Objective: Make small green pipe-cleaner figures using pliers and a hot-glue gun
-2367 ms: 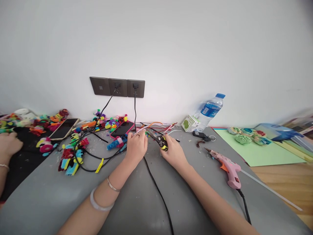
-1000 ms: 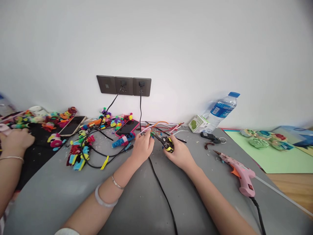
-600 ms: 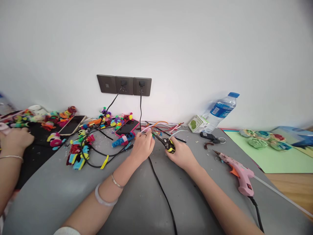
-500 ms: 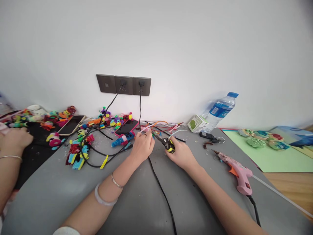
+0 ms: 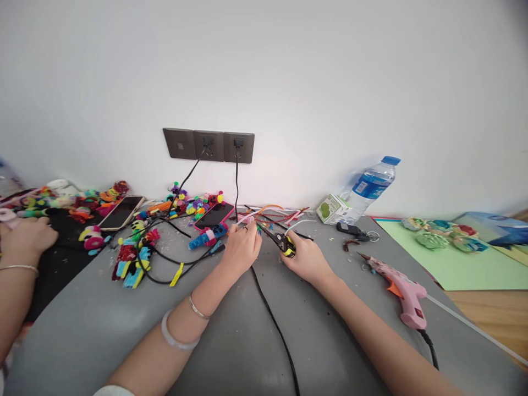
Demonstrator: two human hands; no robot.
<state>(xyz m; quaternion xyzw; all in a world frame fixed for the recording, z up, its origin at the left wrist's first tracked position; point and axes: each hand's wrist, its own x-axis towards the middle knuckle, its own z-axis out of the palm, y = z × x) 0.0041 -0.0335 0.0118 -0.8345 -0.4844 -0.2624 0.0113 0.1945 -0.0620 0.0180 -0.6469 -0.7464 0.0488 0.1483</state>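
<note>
My right hand (image 5: 304, 257) is wrapped round the black and yellow pliers (image 5: 281, 241), whose jaws point up and left toward my other hand. Pinched fingers of my left hand (image 5: 242, 242) hold a pink pipe cleaner (image 5: 246, 217); its lower part is hidden by the fingers. The plier tips are close to those fingers; whether they touch the pipe cleaner I cannot tell. Behind both hands lie red and orange pipe cleaners (image 5: 280, 215). A blue and pink fuzzy piece (image 5: 206, 236) rests left of my left hand.
A co-worker's hand (image 5: 31, 236) is at the far left. Black cables (image 5: 270, 313) cross the grey table (image 5: 214, 352). Two phones and colourful fuzzy figures (image 5: 134, 256) lie left. On the right are a pink glue gun (image 5: 408, 302), water bottle (image 5: 371, 187), small box (image 5: 332, 209) and keys (image 5: 355, 232).
Both hands keep nearly the same place and grip. The view has shifted very slightly. The co-worker's hand has moved a little.
</note>
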